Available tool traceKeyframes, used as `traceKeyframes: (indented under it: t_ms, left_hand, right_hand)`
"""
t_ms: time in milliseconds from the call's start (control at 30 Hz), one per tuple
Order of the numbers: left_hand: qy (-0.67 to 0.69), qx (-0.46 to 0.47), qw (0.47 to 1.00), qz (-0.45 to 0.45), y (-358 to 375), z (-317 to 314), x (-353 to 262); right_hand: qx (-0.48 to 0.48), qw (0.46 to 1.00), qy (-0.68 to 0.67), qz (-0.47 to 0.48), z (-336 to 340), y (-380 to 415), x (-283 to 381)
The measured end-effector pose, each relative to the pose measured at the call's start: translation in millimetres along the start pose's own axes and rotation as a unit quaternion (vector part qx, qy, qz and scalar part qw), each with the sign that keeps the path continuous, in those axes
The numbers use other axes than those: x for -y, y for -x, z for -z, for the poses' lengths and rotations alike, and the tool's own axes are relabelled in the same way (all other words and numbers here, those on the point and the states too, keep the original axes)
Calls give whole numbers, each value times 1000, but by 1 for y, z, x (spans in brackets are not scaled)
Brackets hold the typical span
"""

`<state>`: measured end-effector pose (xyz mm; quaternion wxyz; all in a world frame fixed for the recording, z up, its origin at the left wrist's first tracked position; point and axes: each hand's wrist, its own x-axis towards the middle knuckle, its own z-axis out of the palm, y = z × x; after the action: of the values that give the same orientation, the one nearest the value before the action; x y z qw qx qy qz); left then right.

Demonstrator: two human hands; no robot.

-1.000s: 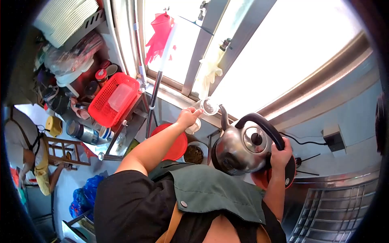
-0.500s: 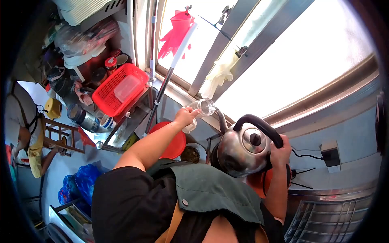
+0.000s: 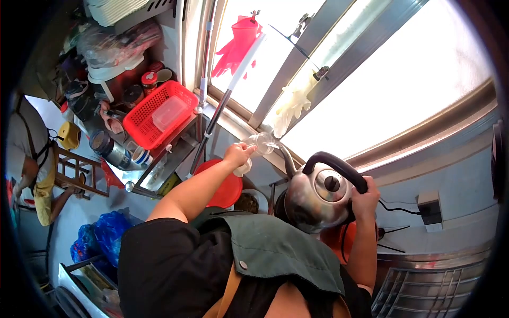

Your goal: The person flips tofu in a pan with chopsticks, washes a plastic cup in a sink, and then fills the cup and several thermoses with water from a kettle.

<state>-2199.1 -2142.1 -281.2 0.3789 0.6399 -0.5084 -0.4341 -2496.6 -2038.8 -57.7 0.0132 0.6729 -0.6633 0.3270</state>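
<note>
My left hand (image 3: 238, 156) is closed around a clear cup or jar (image 3: 263, 143), which is tilted with its mouth toward the kettle. Another pale, see-through piece (image 3: 243, 168) shows beneath that hand; I cannot make out what it is. My right hand (image 3: 366, 197) grips the black handle of a large steel electric kettle (image 3: 313, 201) from its rear. The kettle's spout tip lies right at the cup's mouth, and I cannot clearly tell whether water is running. A black cord leads from the kettle area to a wall socket (image 3: 429, 211).
A red basket (image 3: 139, 126) with a clear box sits on a crowded shelf at left. Below my left arm are a red basin (image 3: 227, 192) and a bowl of dark scraps (image 3: 247, 203). Gloves (image 3: 293, 103) hang at the window. Another person (image 3: 32, 159) is at far left.
My left hand and the clear cup have shifted slightly left. The kettle stays almost in place in my right hand. The whole view has turned a little.
</note>
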Motion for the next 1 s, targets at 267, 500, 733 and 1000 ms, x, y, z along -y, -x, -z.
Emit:
traceKeyframes:
  t_ms: [267, 500, 733, 1000]
  left_hand:
    - [1, 7, 1000, 9, -1, 3, 3]
    - [-1, 7, 1000, 6, -2, 5, 6]
    - [-13, 4, 1000, -2, -4, 4, 10]
    - [-37, 34, 999, 13, -9, 5, 17]
  right_hand:
    - [13, 1000, 3, 5, -2, -5, 6]
    - [29, 999, 6, 13, -3, -9, 14]
    - [40, 999, 22, 16, -5, -12, 14]
    - [50, 998, 42, 20, -5, -15, 21]
